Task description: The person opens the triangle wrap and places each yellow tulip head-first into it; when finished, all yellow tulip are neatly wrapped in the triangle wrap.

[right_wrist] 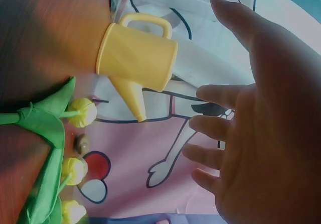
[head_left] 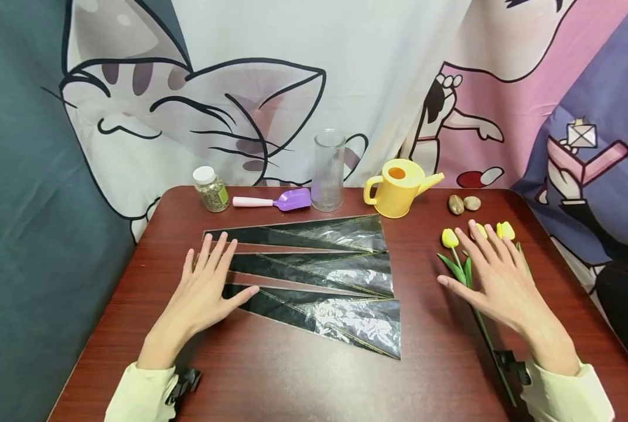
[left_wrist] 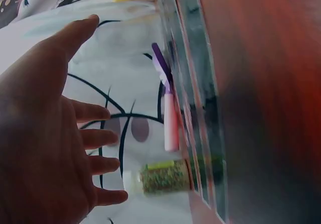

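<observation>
We see three long cellophane sleeves point(head_left: 340, 275) stacked mid-table point(head_left: 272, 381), long axes running left–right, narrow tips pointing left. Our left hand point(head_left: 203, 293) lies flat, fingers spread, on those tips. Our right hand point(head_left: 498, 275), fingers straight and apart, hovers over the yellow tulips point(head_left: 453, 258) — blooms pointing away, stems toward us.

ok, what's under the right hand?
Yellow tulips: three buds and leaves show past the right hand, and a stem runs out near the wrist. The middle of the stems is covered.
</observation>
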`<state>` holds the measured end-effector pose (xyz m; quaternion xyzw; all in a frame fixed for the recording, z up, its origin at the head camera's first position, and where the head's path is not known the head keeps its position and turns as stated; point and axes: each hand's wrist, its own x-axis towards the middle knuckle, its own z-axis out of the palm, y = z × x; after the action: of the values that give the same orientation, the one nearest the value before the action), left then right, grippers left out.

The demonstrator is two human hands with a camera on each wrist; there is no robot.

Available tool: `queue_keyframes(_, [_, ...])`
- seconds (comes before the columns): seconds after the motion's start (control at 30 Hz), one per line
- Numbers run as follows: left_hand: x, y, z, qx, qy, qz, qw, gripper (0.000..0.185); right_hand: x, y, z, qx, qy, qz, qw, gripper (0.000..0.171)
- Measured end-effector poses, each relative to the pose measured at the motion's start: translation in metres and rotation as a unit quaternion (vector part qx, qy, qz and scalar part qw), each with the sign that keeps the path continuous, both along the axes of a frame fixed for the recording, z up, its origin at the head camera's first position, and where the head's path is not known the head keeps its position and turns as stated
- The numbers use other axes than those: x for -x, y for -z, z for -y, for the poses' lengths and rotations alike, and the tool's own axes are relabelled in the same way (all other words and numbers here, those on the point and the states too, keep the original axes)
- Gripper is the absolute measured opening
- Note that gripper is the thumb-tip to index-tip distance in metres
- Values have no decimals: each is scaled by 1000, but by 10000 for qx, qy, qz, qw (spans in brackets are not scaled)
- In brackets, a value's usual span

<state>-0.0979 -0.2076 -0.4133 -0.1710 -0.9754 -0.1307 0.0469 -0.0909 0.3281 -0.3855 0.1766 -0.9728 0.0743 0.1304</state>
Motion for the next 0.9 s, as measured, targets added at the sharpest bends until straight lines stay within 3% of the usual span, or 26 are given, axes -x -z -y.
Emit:
queue_keyframes(0.1, [14, -3, -12, -63, 212, -49, 9997, 98, -2, -1, -2, 37, 16, -27, 10000, 94])
queue_keyframes(0.23, [40, -8, -39, -205, 568, -80, 9981, 84, -1, -4, -2, 135, 20, -81, 9999, 90])
queue_keyframes(0.47, [96, -6, -111, -691, 1288, -404, 9884, 45, -5, -8, 3, 635, -49, -522, 9966, 74])
queue_keyframes(0.6, [122, 2, -150, -856, 1431, -262, 9856, 32, -16, -6, 6, 735, 129, -496, 9960, 57])
queue_keyframes(0.73, [138, 10, -182, -835, 1458, -46, 9858, 25, -30, -2, 5, 841, 543, -357, 9943, 46])
queue_keyframes(0.9, [148, 19, -211, -592, 1506, 132, 9867, 24, -45, 6, -1, 1082, 1084, -276, 9878, 35])
